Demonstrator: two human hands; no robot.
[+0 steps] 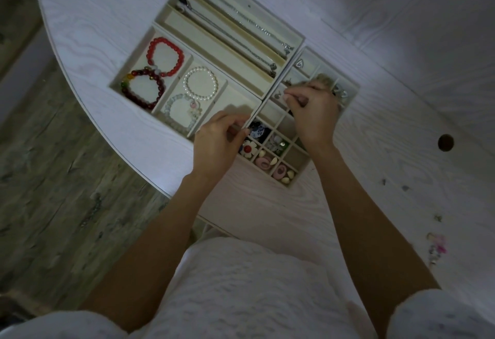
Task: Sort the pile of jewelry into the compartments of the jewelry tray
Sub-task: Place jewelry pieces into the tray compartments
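A cream jewelry tray [300,40] lies on the white table. Its long slots hold silver chains [241,21]. Left compartments hold a red bead bracelet [166,56], a dark red one [144,89] and a pearl bracelet [201,84]. Small square cells at the right hold earrings, among them a flower piece [247,149] and pink pieces [263,163]. My left hand [217,145] hovers at the tray's front divider, fingers curled and pinching; what it pinches is too small to tell. My right hand [312,113] is over the small cells, fingertips pinched together on something tiny and blurred.
A few loose pieces of jewelry [436,245] lie on the table at the right, with small bits [395,184] nearer the tray. A round hole [445,142] is in the tabletop. The table's curved edge [128,162] runs at the left over a wooden floor.
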